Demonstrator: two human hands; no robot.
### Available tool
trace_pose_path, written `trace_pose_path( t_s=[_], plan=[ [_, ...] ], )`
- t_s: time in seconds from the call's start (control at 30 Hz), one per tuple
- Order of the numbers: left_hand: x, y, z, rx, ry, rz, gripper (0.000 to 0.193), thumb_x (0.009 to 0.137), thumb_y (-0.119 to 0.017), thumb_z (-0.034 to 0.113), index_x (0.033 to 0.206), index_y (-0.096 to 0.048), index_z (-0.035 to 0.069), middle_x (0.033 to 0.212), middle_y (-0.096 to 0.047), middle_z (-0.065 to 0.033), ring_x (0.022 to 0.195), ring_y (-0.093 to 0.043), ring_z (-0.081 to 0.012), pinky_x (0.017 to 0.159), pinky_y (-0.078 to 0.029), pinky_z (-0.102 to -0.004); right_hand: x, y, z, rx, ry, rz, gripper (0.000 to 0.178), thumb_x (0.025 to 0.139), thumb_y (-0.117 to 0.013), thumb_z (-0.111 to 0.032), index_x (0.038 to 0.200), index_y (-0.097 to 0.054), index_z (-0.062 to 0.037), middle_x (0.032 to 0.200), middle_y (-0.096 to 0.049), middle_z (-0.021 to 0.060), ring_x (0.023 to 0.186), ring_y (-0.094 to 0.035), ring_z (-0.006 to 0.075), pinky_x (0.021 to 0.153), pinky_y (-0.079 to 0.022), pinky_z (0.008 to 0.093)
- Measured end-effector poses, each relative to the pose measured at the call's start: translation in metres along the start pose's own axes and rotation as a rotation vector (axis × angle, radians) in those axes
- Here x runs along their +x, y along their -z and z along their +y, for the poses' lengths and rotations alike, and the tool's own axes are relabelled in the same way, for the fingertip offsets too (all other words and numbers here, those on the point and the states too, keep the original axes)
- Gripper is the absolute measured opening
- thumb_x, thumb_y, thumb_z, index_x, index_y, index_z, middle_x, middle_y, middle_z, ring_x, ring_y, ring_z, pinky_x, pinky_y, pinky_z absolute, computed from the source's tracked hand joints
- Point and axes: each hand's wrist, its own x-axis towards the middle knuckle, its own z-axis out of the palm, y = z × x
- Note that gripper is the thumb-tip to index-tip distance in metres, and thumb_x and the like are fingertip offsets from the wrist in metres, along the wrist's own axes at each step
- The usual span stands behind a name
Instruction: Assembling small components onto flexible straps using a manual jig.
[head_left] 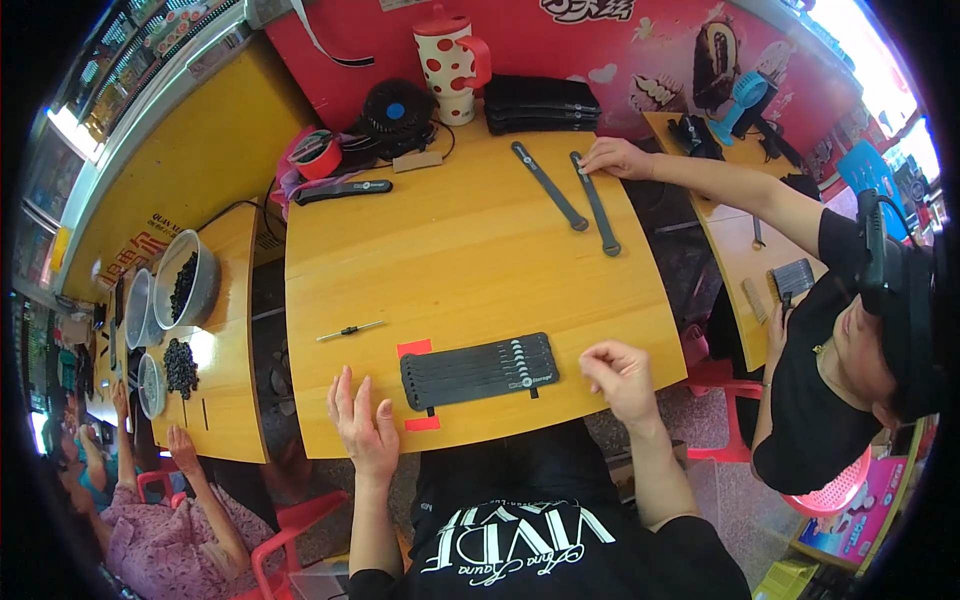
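Note:
A fanned stack of dark grey straps [470, 372] lies on the wooden table in front of me, their printed ends lined up on the right. My left hand [365, 425] hovers at the table's near edge, left of the stack, fingers spread and holding nothing. To the right of the stack, my right hand [620, 380] is raised with its fingers curled into a pinch; whether anything sits between the fingertips is hidden. Red tape pieces [415, 348] mark the table by the stack's left end. Beyond the stack rests a thin metal rod with a black middle [350, 330].
A co-worker's hand [615, 158] touches one of two single straps [548, 185] at the far right. Along the back stand a spotted tumbler [450, 75], black folded pouches [540, 105] and a fan [397, 110]. Tubs [205, 290] of black parts occupy the left table.

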Motion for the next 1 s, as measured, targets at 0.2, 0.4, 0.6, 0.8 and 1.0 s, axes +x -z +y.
trace_pose_path(
  t_s=[0.2,0.4,0.6,0.8,1.0],
  plan=[
    [-0.005,0.003,-0.003,-0.115,0.039,0.176,0.023,0.092,-0.057,0.006,0.11,-0.063,-0.008,0.131,-0.056,-0.0246,0.12,-0.051,-0.0426,0.102,-0.041,-0.0482,0.044,0.035,-0.016,-0.735,0.529,0.345,0.013,0.085,-0.067,0.0,0.097,-0.066,0.002,0.091,-0.064,0.0132,0.073,-0.063,0.021,0.061,-0.05,0.0304],
    [-0.005,0.001,-0.004,-0.125,0.037,0.235,0.021,0.089,-0.057,0.0,0.107,-0.064,-0.008,0.125,-0.059,-0.0238,0.115,-0.054,-0.0414,0.099,-0.043,-0.047,0.115,0.03,-0.027,-1.196,0.88,0.453,0.038,0.081,-0.071,-0.009,0.117,-0.061,-0.002,0.119,-0.059,0.0186,0.109,-0.056,0.0357,0.09,-0.047,0.0464],
    [-0.006,-0.003,-0.003,-0.127,0.064,0.282,0.022,0.085,-0.057,-0.006,0.106,-0.065,-0.006,0.12,-0.061,-0.0217,0.113,-0.055,-0.0397,0.097,-0.045,-0.0456,0.14,0.04,-0.006,-1.272,0.767,0.454,0.036,0.085,-0.069,-0.019,0.117,-0.062,-0.0037,0.12,-0.062,0.0128,0.109,-0.056,0.0329,0.088,-0.047,0.0466],
    [-0.008,0.0,-0.002,-0.142,0.03,0.281,0.028,0.082,-0.056,-0.009,0.107,-0.067,-0.004,0.12,-0.062,-0.0207,0.112,-0.056,-0.0392,0.098,-0.045,-0.0451,0.143,0.042,0.002,-1.321,0.779,0.455,0.029,0.084,-0.07,-0.02,0.107,-0.067,-0.002,0.115,-0.064,0.0119,0.108,-0.057,0.0314,0.086,-0.047,0.0459],
    [-0.004,0.022,0.006,-0.3,-0.01,0.315,0.027,0.083,-0.053,-0.011,0.105,-0.068,-0.004,0.114,-0.066,-0.0189,0.109,-0.059,-0.0384,0.095,-0.048,-0.0443,0.14,0.037,0.002,-1.277,0.782,0.451,0.025,0.083,-0.071,-0.02,0.101,-0.069,-0.0028,0.113,-0.064,0.0111,0.107,-0.057,0.0307,0.085,-0.047,0.0453]
  ],
)
